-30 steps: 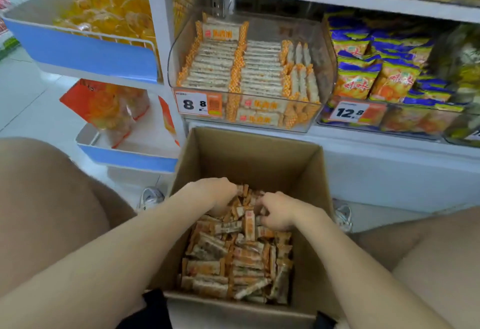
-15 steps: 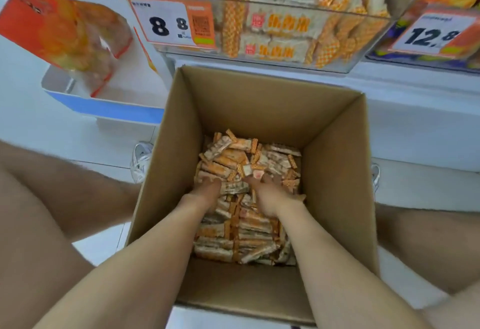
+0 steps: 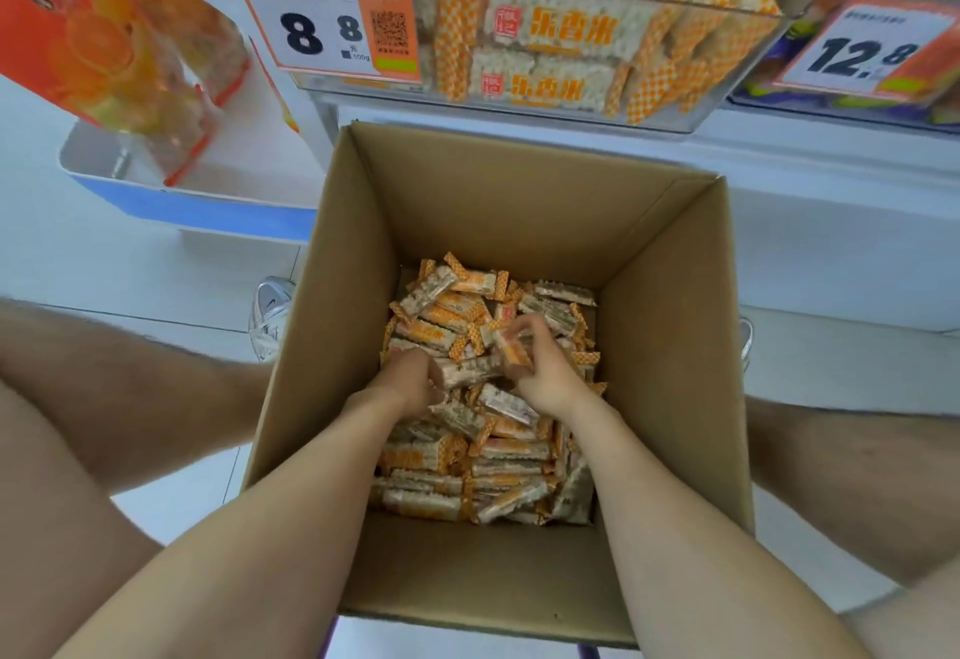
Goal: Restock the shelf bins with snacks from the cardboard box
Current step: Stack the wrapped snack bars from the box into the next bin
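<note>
- Brown corrugated cardboard box (image 3: 519, 201): open at the top, standing on the floor directly below the shelf, between the person's legs. A loose pile of orange-and-white wrapped snack bars (image 3: 498, 455) covers its bottom.
- Left hand (image 3: 410, 388): lowered into the box, fingers curled round one end of a pale bar (image 3: 467, 371) lying on top of the pile.
- Right hand (image 3: 543, 377): just beside the left, fingers and thumb closed on a small bunch of bars with orange ends. How many it holds cannot be told.
- Clear plastic shelf bin (image 3: 519, 110): above the box, with an orange-and-white price label (image 3: 322, 24) on its front. It holds stacked rows of the same product.
- Progress: this appears to be the gathering step of one restocking cycle. The bin looks well filled at the front, but its back is out of view. The box holds many bars, so a good number of transfers probably remain.
- Orientation: the pale bar lies nearly flat, its long axis running left to right between the two hands, with a slight tilt. The bars in the pile point in mixed directions, many of them crosswise. The bars in the bin lie flat, long axes parallel to its front.
</note>
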Action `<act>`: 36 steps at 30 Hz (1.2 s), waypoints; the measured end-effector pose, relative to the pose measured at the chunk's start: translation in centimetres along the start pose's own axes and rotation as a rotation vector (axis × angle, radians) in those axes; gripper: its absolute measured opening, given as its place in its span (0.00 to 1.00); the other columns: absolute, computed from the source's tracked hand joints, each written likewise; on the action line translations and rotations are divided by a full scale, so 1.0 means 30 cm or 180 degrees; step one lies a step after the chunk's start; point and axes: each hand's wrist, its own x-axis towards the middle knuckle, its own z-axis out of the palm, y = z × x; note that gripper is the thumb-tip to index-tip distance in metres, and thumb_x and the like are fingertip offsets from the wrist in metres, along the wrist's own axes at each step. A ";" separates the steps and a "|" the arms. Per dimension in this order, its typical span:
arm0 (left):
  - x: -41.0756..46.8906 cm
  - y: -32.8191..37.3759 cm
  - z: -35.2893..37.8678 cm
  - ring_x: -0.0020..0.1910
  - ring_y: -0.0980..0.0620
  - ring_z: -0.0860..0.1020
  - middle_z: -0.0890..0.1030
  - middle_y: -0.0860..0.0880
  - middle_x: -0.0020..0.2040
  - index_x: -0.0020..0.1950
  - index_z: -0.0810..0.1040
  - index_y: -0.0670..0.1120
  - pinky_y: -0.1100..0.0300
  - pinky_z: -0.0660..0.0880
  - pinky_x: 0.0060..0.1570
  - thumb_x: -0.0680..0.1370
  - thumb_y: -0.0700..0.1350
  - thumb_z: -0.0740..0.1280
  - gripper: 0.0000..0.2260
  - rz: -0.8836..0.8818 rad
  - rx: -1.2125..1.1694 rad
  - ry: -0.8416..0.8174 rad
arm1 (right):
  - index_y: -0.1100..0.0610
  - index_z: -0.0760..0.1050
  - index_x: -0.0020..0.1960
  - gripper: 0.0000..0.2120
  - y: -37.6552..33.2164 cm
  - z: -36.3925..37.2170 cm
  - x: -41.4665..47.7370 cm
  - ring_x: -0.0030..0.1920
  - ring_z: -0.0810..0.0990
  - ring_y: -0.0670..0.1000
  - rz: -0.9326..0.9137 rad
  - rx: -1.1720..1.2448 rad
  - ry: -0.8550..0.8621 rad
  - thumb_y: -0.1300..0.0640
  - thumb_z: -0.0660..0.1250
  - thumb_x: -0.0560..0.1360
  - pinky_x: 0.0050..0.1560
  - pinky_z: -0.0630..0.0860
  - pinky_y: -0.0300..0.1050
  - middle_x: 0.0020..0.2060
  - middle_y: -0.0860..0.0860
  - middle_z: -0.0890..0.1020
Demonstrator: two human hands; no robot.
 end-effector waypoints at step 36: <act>-0.675 0.357 -0.659 0.62 0.55 0.80 0.82 0.54 0.61 0.68 0.78 0.58 0.55 0.76 0.63 0.71 0.38 0.82 0.30 0.2544 -0.1673 0.0991 | 0.44 0.84 0.60 0.16 -0.540 -0.384 -0.567 0.57 0.80 0.34 -0.2136 0.0002 0.1578 0.47 0.79 0.73 0.57 0.74 0.28 0.53 0.34 0.84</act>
